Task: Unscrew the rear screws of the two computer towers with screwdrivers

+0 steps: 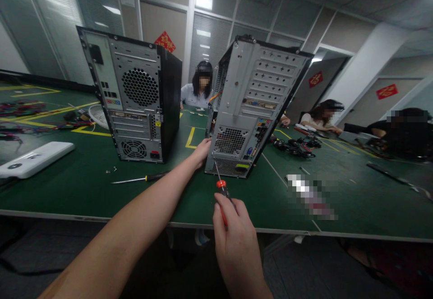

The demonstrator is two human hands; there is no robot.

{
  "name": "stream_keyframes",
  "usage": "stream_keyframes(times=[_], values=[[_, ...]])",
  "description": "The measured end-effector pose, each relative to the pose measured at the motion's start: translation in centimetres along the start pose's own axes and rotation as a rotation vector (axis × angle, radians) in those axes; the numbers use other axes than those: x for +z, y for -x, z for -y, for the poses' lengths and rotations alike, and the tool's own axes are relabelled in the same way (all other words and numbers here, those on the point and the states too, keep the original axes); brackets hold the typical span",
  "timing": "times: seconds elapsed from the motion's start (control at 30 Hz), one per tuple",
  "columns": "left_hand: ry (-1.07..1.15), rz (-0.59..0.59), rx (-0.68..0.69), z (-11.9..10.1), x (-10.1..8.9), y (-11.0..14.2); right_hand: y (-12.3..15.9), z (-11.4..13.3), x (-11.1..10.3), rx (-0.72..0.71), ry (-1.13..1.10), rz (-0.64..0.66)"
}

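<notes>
A silver computer tower [252,105] stands upright on the green table [84,186], its rear panel facing me. My left hand [202,151] reaches out and rests against the lower left edge of that case, fingers curled on it. Closer to me, my right hand [235,240] is closed round a red-and-black-handled screwdriver [221,190], whose thin shaft points up at the bottom left corner of the rear panel.
A black tower [135,96] stands to the left, with a second screwdriver [142,179] and small screws lying in front of it. A white panel [34,158] lies at far left. Cables [296,148] sit at right. Three people sit across and along the table.
</notes>
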State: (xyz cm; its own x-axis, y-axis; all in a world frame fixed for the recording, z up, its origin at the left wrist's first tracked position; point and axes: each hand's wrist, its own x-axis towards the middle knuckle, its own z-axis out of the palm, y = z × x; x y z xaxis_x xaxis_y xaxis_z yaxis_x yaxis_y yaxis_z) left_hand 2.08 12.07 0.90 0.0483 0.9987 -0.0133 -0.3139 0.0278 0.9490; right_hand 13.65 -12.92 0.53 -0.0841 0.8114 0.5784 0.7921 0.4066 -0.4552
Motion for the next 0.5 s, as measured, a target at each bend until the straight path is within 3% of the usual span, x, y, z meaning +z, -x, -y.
stream_keyframes(times=[0.5], values=[[-0.035, -0.007, 0.008, -0.09, -0.03, 0.05, -0.13, -0.27, 0.37, -0.002, 0.039, -0.03]])
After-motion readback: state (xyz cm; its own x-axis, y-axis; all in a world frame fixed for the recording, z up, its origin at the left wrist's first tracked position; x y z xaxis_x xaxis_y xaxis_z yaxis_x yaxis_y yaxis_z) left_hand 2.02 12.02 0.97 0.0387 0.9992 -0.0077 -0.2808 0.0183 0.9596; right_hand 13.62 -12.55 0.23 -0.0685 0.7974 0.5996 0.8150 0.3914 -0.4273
